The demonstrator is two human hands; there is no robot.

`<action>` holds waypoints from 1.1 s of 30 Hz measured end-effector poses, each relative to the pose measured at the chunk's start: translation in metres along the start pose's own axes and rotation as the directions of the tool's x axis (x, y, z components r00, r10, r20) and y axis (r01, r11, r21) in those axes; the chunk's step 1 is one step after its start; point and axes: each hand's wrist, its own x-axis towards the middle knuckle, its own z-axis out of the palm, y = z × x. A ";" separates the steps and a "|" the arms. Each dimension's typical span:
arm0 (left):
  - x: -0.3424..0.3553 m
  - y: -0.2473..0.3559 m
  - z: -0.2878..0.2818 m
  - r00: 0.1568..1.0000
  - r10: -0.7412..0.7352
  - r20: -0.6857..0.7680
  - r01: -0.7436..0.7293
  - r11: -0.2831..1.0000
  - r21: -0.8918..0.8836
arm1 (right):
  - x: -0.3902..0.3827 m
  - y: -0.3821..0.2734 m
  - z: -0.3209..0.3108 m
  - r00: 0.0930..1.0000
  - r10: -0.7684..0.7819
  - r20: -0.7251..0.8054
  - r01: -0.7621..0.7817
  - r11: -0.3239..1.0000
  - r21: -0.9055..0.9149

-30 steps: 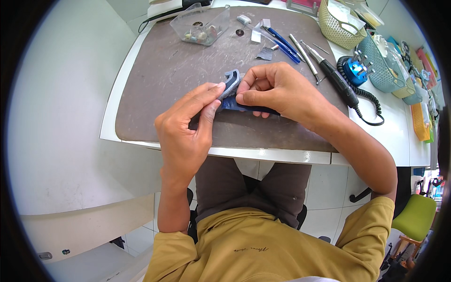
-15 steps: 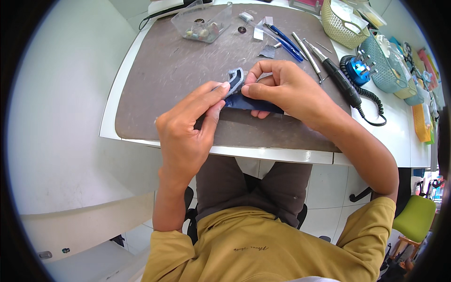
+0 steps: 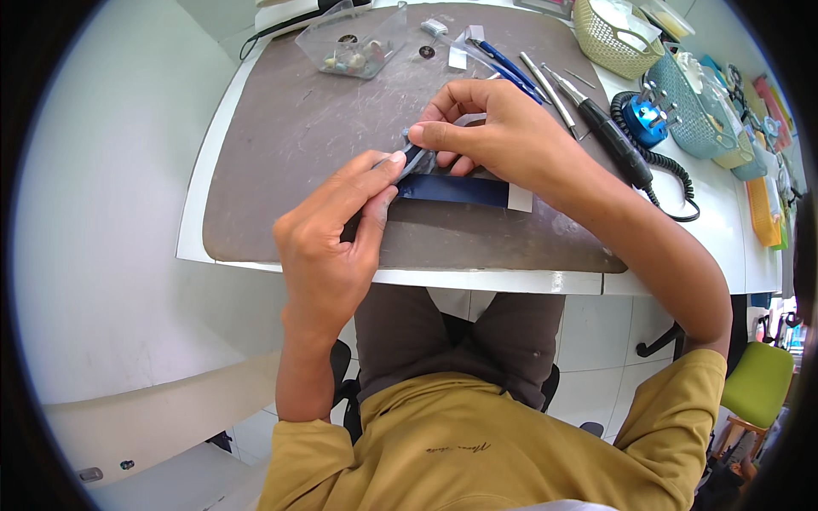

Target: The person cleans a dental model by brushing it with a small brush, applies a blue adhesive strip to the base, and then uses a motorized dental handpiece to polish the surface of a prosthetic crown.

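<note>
Forward, off one blue strip [image 3: 460, 190], the right hand [image 3: 501, 136] has shifted, baring the strip's pale end; its fingertips pinch the far tip of one grey-blue piece [image 3: 412, 162], which the left hand [image 3: 335, 213] grips over the mat [image 3: 281, 153]. Beyond: two blue pen-like tools [image 3: 508, 65], one clear tub [image 3: 317, 53] of small mixed pieces [image 3: 356, 62], one pale-green basket [image 3: 607, 53] holding white packets [image 3: 620, 17].

Over there, 1 fisheye camera looks from the head of the seated person [image 3: 477, 413], steeply down, near the brown desk mat [image 3: 294, 162].
</note>
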 end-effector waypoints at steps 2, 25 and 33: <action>0.000 0.000 0.000 1.000 -0.009 0.005 0.009 1.000 0.000 | 0.001 -0.003 0.001 0.999 0.023 0.036 -0.024 0.999 0.039; 0.000 -0.001 0.001 1.000 -0.005 0.006 0.005 0.999 -0.035 | -0.026 0.006 -0.007 0.989 0.020 0.143 -0.021 1.000 0.008; 0.002 0.000 -0.001 1.000 0.005 0.015 -0.005 1.000 -0.003 | -0.025 0.006 -0.005 0.989 0.008 0.145 -0.019 0.997 0.071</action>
